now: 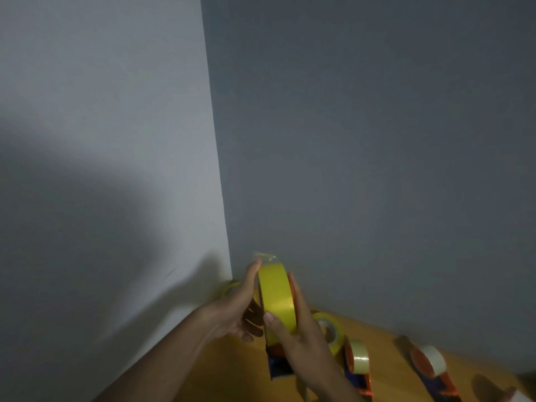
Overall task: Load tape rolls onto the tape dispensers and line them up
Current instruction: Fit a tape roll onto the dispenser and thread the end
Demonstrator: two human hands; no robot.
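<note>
- Two hands meet low in the centre of my view, both holding one yellow tape roll point(277, 297) raised above a wooden table point(232, 369).
- My left hand point(237, 306) curls its fingers against the roll's left face, with the thumb reaching up to the top edge, where a loose clear flap of tape point(268, 257) sticks up.
- My right hand point(298, 323) lies along the roll's right face with fingers fairly straight, and its thumb presses on the yellow outer band.
- An orange and dark blue tape dispenser point(278, 364) sits under the roll, partly hidden by my right hand; I cannot tell whether the roll is seated on it.
- On the table to the right, near the lower edge, a loose yellow roll point(330, 329) lies close behind my right wrist.
- Further right stand two more dispensers carrying pale rolls, one at lower centre-right point(358, 364) and one near the lower right corner point(432, 369).
- A sliver of another yellow roll point(229, 288) shows behind my left hand, in the corner.
- Grey walls point(377, 140) fill the upper part of the frame.
</note>
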